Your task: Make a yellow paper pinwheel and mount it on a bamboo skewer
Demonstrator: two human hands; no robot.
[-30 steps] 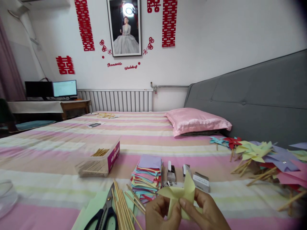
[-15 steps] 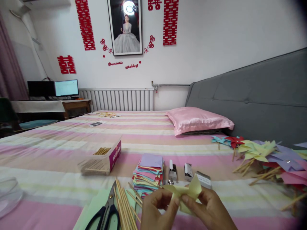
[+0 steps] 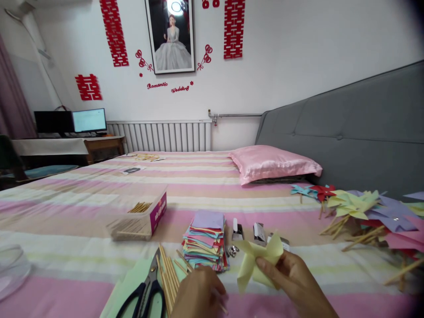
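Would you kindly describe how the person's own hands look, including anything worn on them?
The left hand and right hand are both bare, with no gloves and no sleeves in view; the left is too blurred to tell about rings.

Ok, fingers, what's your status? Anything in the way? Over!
Right fingers pinching yellow paper pinwheel. Left fingers blurred, grip unclear. Wooden sticks and scissors close by the left.

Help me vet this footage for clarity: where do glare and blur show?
Head view: round glare high on the framed photo; head view: the left hand is blurred, while the right hand and the yellow paper it holds look sharper.
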